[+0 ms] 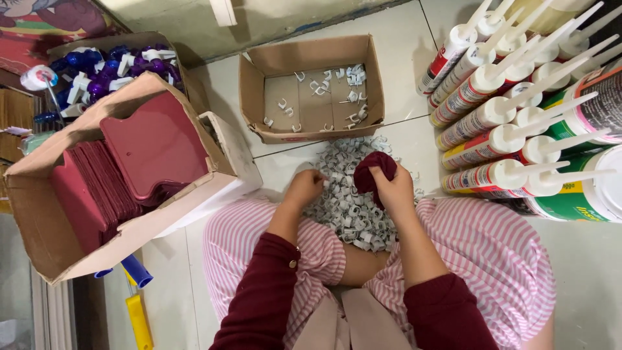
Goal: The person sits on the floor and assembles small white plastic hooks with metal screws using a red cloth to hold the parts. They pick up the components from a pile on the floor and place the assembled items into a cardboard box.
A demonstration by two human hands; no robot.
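Nearest me, my right hand (pixel 392 188) is clenched around a maroon cloth (pixel 374 174). My left hand (pixel 304 188), fingers curled, picks at the grey clip pile (pixel 346 207); whether it holds one I cannot tell. I judge sorting underway, needing one clip pinched free.

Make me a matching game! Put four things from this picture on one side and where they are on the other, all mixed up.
Things:
1. dark red cloth
2. pile of white clips
3. sealant tubes
4. dark red plastic pieces

Places:
A. stacked at the far right
B. in the right hand
C. in the big box on the left
D. on the floor between the knees

Pairs: 1-B, 2-D, 3-A, 4-C
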